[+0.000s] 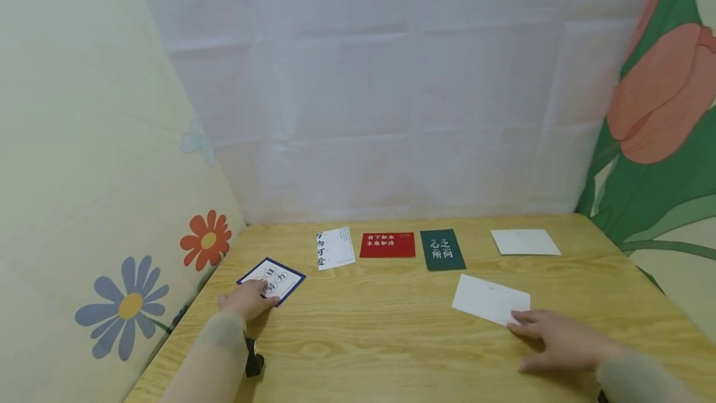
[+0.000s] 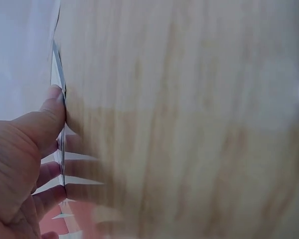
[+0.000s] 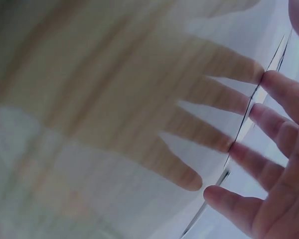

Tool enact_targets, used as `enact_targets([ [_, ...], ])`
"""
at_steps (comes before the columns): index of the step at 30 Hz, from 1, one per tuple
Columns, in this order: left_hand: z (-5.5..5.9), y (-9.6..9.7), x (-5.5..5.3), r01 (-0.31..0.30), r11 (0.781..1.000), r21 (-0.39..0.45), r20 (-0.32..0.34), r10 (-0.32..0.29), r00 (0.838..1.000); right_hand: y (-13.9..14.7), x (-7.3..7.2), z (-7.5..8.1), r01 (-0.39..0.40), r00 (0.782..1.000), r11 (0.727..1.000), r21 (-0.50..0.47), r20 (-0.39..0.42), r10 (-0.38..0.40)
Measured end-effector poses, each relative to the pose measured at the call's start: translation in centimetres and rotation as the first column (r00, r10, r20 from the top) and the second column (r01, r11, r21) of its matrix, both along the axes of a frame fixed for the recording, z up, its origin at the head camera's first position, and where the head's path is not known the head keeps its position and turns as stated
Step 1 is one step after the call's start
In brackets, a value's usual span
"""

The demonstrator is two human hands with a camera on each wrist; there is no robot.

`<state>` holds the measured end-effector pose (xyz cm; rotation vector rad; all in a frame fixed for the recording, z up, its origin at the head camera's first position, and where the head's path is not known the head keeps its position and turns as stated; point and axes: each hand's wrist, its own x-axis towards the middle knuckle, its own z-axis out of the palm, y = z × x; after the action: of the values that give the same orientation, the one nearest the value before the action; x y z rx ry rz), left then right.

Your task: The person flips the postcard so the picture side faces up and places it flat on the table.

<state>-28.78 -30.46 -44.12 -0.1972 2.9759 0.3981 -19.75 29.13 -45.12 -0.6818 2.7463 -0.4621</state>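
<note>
Passable across the tabletop (image 1: 358, 334) between left hand (image 1: 248, 301) and right hand (image 1: 562, 341); hemmed in behind by red card (image 1: 387, 250) and white cloth (image 1: 403, 111); hard to judge beneath either palm.

One red card (image 1: 387, 252), one green (image 1: 442, 244), one blue-bordered (image 1: 282, 277), three white (image 1: 340, 249), two seemingly near-blank (image 1: 486, 300). Hands (image 1: 567, 342): two.

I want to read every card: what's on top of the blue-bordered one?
The left hand rests partly on the blue-bordered card. Circled characters show beside it; any print beneath the hand, and the card's underside, cannot be seen.
</note>
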Motion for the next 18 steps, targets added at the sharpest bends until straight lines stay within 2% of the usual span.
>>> enact_targets([
  [4, -0.5, -0.4, -0.2, 0.009, 1.0, -0.021, -0.018, -0.009, 1.0, -1.9, -0.2, 0.3, -0.008, 0.999, 1.0, -0.006, 0.035, 0.008],
  [8, -0.3, -0.3, -0.1, 0.022, 0.997, -0.068, -0.047, -0.025, 0.999, -3.6, -0.5, 0.2, -0.02, 0.998, 1.0, 0.007, 0.053, 0.02],
  [13, 0.5, 1.5, 0.0, 0.033, 0.998, -0.054, -0.101, -0.039, 0.994, -5.4, -0.8, 0.3, -0.065, 0.996, 0.997, 0.037, 0.057, 0.063],
  [18, 1.0, 3.8, 0.1, 0.085, 0.996, 0.002, -0.148, -0.084, 0.985, -7.0, -1.0, 0.8, -0.1, 0.992, 0.995, 0.029, 0.076, 0.097],
])
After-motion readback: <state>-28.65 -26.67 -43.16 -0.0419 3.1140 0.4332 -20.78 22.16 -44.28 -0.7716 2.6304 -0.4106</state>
